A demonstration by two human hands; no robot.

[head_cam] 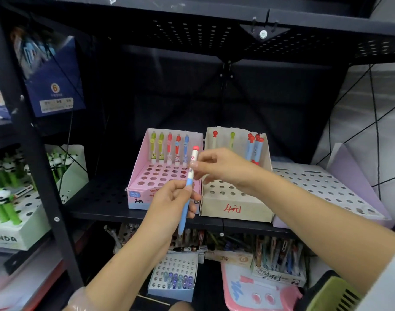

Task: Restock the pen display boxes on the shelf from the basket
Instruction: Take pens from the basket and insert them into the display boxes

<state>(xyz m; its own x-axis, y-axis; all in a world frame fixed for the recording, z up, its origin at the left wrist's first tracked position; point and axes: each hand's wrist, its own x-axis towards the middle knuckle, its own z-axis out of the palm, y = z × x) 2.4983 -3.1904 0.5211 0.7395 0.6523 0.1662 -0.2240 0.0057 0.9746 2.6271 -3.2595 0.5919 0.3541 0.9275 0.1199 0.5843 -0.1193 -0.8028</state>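
Holding one blue pen (185, 198) in front of the shelf (97, 194), mid-restock. Far left, at 9 o'clock: green panda pen box (19, 223), not involved. Left hand (169, 198) has its fingers curled round the pen's lower barrel, tip pointing down towards 6. Pen is tilted slightly, red cap up near 12. Pink display box (165, 173) sits right behind it: one back row of pens filled, most of the front holes are empty. Right hand (216, 167) pinches the pen's upper white section near the cap, other fingers loosely spread. White box (234, 187) marked in red sits touching the pink one at 3 o'clock, a few pens at its back, holes free. Further right, a lilac box (326, 187), holes look empty. Green basket (333, 295) edge at 5 o'clock.

My read: step is seating this pen. Next move needs one hand to release, tip lined up over a free hole, then straight push down. Which box it goes to, can't tell.
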